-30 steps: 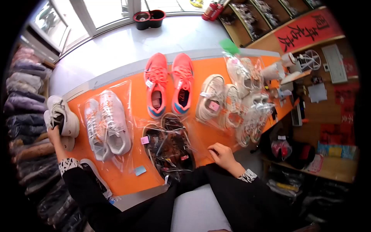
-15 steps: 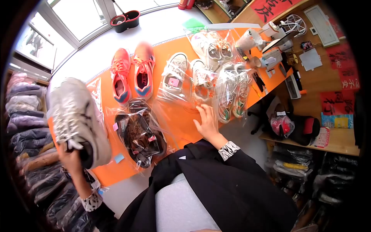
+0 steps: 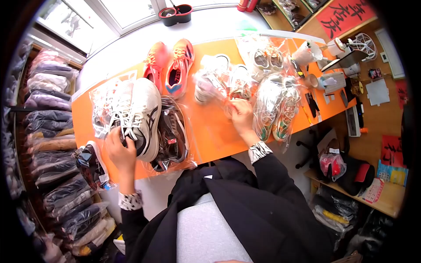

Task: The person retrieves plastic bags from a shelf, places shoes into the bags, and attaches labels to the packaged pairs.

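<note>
My left hand [image 3: 121, 149] grips a white sneaker [image 3: 148, 103] with black lines by its heel opening. The sneaker overlaps a clear bag of dark brown shoes [image 3: 173, 136], partly hiding it. To its left lies another bagged light shoe [image 3: 101, 111]. My right hand [image 3: 242, 117] has its fingers pinched at the near edge of a clear plastic bag [image 3: 228, 100] around white sneakers [image 3: 210, 83], which look tilted and blurred. Red-orange running shoes [image 3: 177, 74] stand unbagged behind. Right of my right hand sit bagged white-and-green sneakers [image 3: 269, 107].
All this rests on an orange table [image 3: 210, 142]. A dark shoe [image 3: 90, 164] is at its left near corner. Racks of bagged shoes [image 3: 48, 122] line the left. Tools [image 3: 312, 105] and a cup [image 3: 311, 80] lie at the right end, beside a wooden desk [image 3: 386, 199].
My left hand has brought the white sneaker rightward over the brown shoes. My right hand, earlier open on the table, has closed at the plastic bag, and its sneakers have shifted. The view has turned left.
</note>
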Available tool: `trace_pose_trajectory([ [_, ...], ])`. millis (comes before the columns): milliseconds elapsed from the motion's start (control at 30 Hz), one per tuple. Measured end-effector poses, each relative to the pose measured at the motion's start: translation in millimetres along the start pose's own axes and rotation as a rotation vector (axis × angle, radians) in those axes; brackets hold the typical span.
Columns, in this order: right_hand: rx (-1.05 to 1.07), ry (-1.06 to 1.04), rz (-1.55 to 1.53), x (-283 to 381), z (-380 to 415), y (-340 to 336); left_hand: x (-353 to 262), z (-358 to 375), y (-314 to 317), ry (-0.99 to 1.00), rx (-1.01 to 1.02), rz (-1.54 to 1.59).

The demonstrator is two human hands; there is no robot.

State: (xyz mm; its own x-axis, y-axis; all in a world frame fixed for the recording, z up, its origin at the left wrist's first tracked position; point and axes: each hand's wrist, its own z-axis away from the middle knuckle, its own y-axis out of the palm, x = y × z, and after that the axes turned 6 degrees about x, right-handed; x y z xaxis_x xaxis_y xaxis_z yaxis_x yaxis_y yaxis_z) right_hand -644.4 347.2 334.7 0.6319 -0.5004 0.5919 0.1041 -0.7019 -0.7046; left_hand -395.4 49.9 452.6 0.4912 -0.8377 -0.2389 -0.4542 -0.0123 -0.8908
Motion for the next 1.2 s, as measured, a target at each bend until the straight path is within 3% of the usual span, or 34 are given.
trace_pose_trajectory([
  [67,-0.046,0.092,-0.202,4,-9,-13,-35,17,4,-0.013,0.056,0.272],
  [100,-0.041,0.083,-0.206,5,-13,-21,-63,23,12,-0.095,0.169,0.481],
  [133,0.037,0.207,-0.287,6,-16,-30,-85,26,25,-0.205,0.307,0.657],
  [167,0.117,0.331,-0.365,4,-18,-37,-90,35,57,-0.363,0.451,0.836],
  [200,0.155,0.422,-0.447,-17,-14,-29,-92,42,93,-0.347,0.49,0.923],
  [267,0.159,0.412,-0.502,0,-23,-49,-119,32,130,-0.48,0.59,1.244],
  [300,0.157,0.418,-0.555,6,-27,-57,-124,27,154,-0.415,0.609,1.233],
  [367,0.215,0.451,-0.613,-4,-30,-63,-145,13,172,-0.552,0.635,1.345],
  [533,0.26,0.511,-0.88,16,-41,-98,-170,-13,164,-0.562,0.536,1.614],
  [633,0.166,0.407,-0.802,1,-46,-107,-163,-15,164,-0.584,0.585,1.615],
  [700,0.093,0.461,-0.716,23,-58,-129,-171,-16,151,-0.564,0.624,1.588],
  [767,-0.165,0.133,0.022,42,-68,-145,-192,-18,116,-0.484,0.418,1.687],
  [800,-0.229,-0.02,0.116,45,-70,-147,-197,-20,104,-0.472,0.415,1.687],
  [933,-0.423,-0.202,0.441,88,-74,-127,-199,-9,97,-0.511,0.27,1.661],
  [1033,-0.023,-0.226,0.02,104,-43,-85,-201,4,94,-0.537,0.157,1.773],
  [1100,0.209,-0.114,-0.186,107,-25,-56,-192,18,104,-0.514,0.18,1.845],
  [1200,0.135,-0.147,-0.226,105,-15,-32,-190,22,98,-0.513,0.225,1.878],
])
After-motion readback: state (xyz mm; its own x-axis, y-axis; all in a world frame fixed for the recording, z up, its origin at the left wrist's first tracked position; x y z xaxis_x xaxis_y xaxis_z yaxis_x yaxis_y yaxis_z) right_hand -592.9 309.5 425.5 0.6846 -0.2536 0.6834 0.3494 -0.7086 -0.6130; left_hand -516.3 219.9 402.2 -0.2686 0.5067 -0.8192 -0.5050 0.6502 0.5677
